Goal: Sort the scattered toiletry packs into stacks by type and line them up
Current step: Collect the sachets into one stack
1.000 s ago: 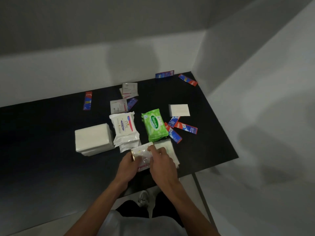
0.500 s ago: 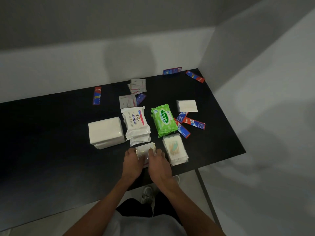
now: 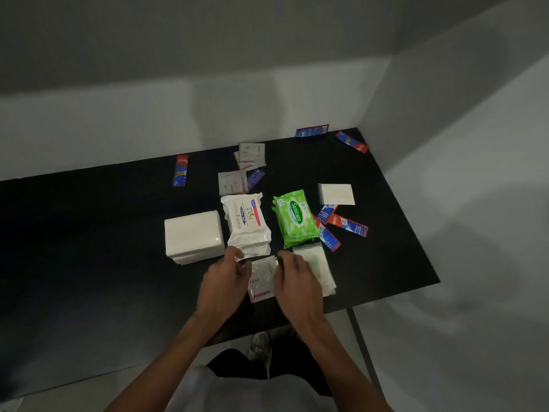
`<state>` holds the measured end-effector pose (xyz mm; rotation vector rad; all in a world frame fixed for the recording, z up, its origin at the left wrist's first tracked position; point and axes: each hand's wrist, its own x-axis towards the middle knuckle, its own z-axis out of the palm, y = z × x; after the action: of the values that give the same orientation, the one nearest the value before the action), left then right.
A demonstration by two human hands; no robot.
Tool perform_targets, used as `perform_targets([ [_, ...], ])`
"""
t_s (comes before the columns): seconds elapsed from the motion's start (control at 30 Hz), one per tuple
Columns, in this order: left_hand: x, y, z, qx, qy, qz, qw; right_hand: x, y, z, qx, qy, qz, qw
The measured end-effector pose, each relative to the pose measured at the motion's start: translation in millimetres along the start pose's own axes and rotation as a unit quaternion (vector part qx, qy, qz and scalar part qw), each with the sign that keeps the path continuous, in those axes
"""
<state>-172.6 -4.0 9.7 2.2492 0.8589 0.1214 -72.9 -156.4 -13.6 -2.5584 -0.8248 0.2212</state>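
Squaring sachets [image 3: 261, 278] at near table [image 3: 89, 263] edge, long axis running away from body; left hand [image 3: 222, 281] and right hand [image 3: 297, 281] flanking, fingers [image 3: 234, 254] curled, pinching both long edges.

A bare, plain indoor corner, its kind unclear: a black surface [image 3: 89, 233] set against blank grey-white walls [image 3: 118, 114], with a pale floor [image 3: 445, 352] below.
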Motion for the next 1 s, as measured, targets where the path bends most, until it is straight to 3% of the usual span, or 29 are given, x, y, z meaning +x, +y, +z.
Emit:
perform_targets([
  [0.23,34,65,-25,-0.06,0.077,0.06,0.993,44,62,-39,0.06,0.126,0.037,0.989],
  [0.43,126,95,-25,-0.029,0.11,0.079,0.99,89,132,-45,0.009,0.118,0.052,0.992],
  [0.7,278,63,-18,0.148,-0.022,-0.08,0.986,123,201,-31,-0.06,-0.039,0.068,0.995],
  [0.87,321,8,-8,0.151,-0.051,-0.214,0.964,124,215,-24,-0.062,-0.031,0.047,0.996],
  [1.0,328,-7,1,0.233,-0.083,-0.245,0.937,125,222,-21,-0.07,-0.033,0.038,0.996],
])
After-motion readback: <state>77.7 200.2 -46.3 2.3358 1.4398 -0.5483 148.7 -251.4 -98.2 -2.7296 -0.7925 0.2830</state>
